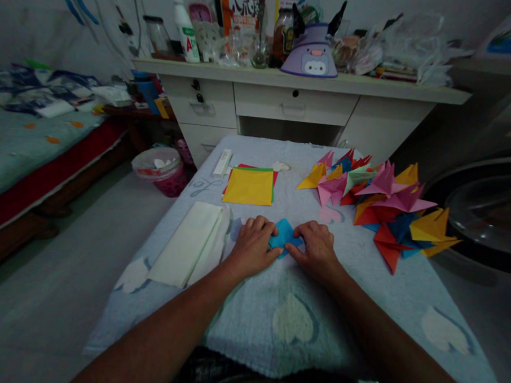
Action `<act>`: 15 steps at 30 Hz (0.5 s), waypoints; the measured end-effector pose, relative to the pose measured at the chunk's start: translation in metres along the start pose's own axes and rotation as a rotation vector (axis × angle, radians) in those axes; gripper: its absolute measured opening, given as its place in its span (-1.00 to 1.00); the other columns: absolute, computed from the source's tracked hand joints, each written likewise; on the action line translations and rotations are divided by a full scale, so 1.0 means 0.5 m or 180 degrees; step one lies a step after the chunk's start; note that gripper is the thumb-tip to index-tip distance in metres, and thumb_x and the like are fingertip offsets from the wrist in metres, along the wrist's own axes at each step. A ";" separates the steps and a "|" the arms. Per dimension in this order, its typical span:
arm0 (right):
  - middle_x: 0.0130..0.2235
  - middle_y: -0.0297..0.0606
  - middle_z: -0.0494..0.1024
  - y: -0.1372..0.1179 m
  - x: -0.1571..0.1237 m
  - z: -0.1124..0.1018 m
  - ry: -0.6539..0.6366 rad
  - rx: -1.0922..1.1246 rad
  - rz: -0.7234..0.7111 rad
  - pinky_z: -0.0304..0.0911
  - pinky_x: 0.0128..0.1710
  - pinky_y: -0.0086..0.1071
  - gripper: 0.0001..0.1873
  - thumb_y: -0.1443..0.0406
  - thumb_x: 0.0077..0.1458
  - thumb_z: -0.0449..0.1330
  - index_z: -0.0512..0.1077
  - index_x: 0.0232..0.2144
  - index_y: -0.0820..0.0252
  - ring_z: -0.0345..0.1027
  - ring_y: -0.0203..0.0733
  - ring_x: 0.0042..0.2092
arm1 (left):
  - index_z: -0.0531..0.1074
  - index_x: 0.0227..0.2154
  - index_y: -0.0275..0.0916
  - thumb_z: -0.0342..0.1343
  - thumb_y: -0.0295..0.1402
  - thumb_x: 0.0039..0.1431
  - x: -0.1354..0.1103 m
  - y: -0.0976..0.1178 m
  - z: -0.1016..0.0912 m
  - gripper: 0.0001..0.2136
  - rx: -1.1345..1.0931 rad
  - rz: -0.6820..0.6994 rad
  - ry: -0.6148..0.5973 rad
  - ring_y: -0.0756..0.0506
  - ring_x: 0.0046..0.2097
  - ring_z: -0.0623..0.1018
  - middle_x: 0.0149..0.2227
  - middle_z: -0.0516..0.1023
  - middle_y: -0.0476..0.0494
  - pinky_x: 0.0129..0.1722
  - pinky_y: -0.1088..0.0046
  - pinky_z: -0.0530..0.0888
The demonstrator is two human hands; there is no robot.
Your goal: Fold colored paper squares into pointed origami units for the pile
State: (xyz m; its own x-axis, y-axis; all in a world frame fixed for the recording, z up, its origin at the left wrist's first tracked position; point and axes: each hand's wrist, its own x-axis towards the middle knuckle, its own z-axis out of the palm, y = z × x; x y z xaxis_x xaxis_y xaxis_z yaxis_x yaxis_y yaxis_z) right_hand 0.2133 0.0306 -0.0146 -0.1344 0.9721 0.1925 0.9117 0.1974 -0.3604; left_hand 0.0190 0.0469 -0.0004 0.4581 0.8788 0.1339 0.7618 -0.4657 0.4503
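A small blue square of folded paper [285, 231] lies on the cloth-covered table, turned so that a corner points away from me. My left hand [253, 245] grips its left edge, with the thumb on the near side and the fingers curled. On the opposite edge, my right hand [317, 246] pinches the paper between thumb and bent forefinger. Fingertips cover both side corners. Beyond my hands is a stack of square paper sheets [249, 186], yellow on top with red and green edges showing. To the right sits a pile of folded paper cranes [384, 188] in several colours.
A folded pale cloth or paper [190, 239] lies left of my hands, and a small white box [222, 163] stands near the stack. Behind the table is a white desk [272, 103] crowded with jars and bottles. A pink bin [170, 184] is on the floor at left.
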 end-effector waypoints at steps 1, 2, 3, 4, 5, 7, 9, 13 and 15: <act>-0.17 -0.18 0.41 -0.002 -0.001 0.000 0.0013 -0.0045 -0.0004 0.01 -0.21 -0.24 -0.68 0.07 0.00 0.27 0.42 -0.25 0.11 0.20 -0.01 -0.14 | 0.36 -0.15 -0.17 0.21 -0.24 0.05 -0.001 -0.001 0.000 -0.70 -0.0018 0.0001 -0.0034 -0.21 -0.07 0.33 -0.09 0.34 -0.13 -0.06 0.21 0.29; -0.17 -0.17 0.41 -0.004 -0.002 0.000 0.0020 -0.0086 -0.0007 0.01 -0.21 -0.23 -0.66 0.05 0.00 0.28 0.42 -0.24 0.11 0.19 0.00 -0.14 | 0.35 -0.14 -0.16 0.20 -0.26 0.06 -0.001 -0.003 -0.001 -0.70 -0.0039 -0.0005 -0.0071 -0.21 -0.06 0.33 -0.08 0.33 -0.13 -0.05 0.21 0.28; -0.16 -0.16 0.41 -0.005 -0.002 0.000 0.0016 -0.0116 -0.0011 0.02 -0.20 -0.23 -0.64 0.04 0.00 0.28 0.41 -0.24 0.11 0.19 0.00 -0.14 | 0.35 -0.14 -0.15 0.20 -0.27 0.05 -0.001 -0.004 -0.002 -0.70 -0.0060 -0.0013 -0.0104 -0.21 -0.06 0.32 -0.07 0.33 -0.13 -0.05 0.21 0.28; -0.16 -0.16 0.41 -0.006 -0.003 0.000 0.0006 -0.0132 -0.0011 0.02 -0.20 -0.23 -0.64 0.03 0.00 0.28 0.41 -0.24 0.11 0.19 0.00 -0.14 | 0.35 -0.14 -0.15 0.20 -0.27 0.05 -0.001 -0.005 -0.002 -0.70 -0.0078 -0.0023 -0.0136 -0.22 -0.06 0.32 -0.07 0.33 -0.13 -0.05 0.21 0.28; -0.15 -0.16 0.40 -0.005 -0.003 0.000 -0.0008 -0.0139 -0.0007 0.02 -0.20 -0.22 -0.64 0.04 0.00 0.28 0.40 -0.23 0.11 0.19 0.00 -0.13 | 0.35 -0.14 -0.15 0.20 -0.27 0.04 -0.001 -0.006 -0.003 -0.70 -0.0089 -0.0032 -0.0158 -0.22 -0.06 0.32 -0.07 0.32 -0.14 -0.05 0.21 0.28; -0.15 -0.17 0.40 -0.001 -0.002 0.000 -0.0034 -0.0143 0.0022 0.02 -0.20 -0.22 -0.65 0.05 0.00 0.29 0.40 -0.22 0.10 0.19 0.00 -0.13 | 0.35 -0.15 -0.16 0.21 -0.27 0.03 -0.001 -0.007 -0.003 -0.69 -0.0099 -0.0046 -0.0185 -0.22 -0.06 0.32 -0.06 0.32 -0.15 -0.06 0.20 0.29; -0.14 -0.17 0.40 0.006 -0.001 -0.001 -0.0032 -0.0180 0.0089 0.02 -0.20 -0.22 -0.65 0.08 0.00 0.29 0.39 -0.21 0.10 0.19 0.01 -0.12 | 0.35 -0.15 -0.15 0.21 -0.26 0.02 0.000 -0.008 -0.002 -0.69 -0.0104 -0.0052 -0.0186 -0.23 -0.05 0.31 -0.06 0.32 -0.14 -0.05 0.20 0.29; -0.12 -0.15 0.39 0.021 0.001 -0.009 0.0072 -0.0326 0.0262 0.03 -0.19 -0.21 -0.67 0.12 0.02 0.28 0.39 -0.18 0.11 0.19 0.02 -0.10 | 0.34 -0.14 -0.14 0.21 -0.25 0.02 0.000 -0.010 -0.001 -0.67 -0.0129 -0.0050 -0.0200 -0.23 -0.04 0.30 -0.06 0.31 -0.13 -0.04 0.20 0.28; -0.11 -0.15 0.39 0.026 0.001 -0.014 0.0066 -0.0341 0.0297 0.03 -0.18 -0.20 -0.68 0.14 0.05 0.25 0.39 -0.16 0.12 0.19 0.03 -0.10 | 0.34 -0.13 -0.14 0.20 -0.25 0.02 0.000 -0.010 -0.001 -0.67 -0.0124 -0.0060 -0.0233 -0.23 -0.04 0.30 -0.06 0.31 -0.13 -0.04 0.20 0.28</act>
State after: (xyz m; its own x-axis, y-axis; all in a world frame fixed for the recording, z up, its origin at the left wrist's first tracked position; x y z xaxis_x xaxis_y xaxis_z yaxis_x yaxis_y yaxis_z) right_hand 0.2279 0.0327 -0.0126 -0.0400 0.9825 0.1820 0.9562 0.0905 -0.2784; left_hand 0.0148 0.0495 -0.0023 0.4771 0.8767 0.0609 0.7529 -0.4435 0.4862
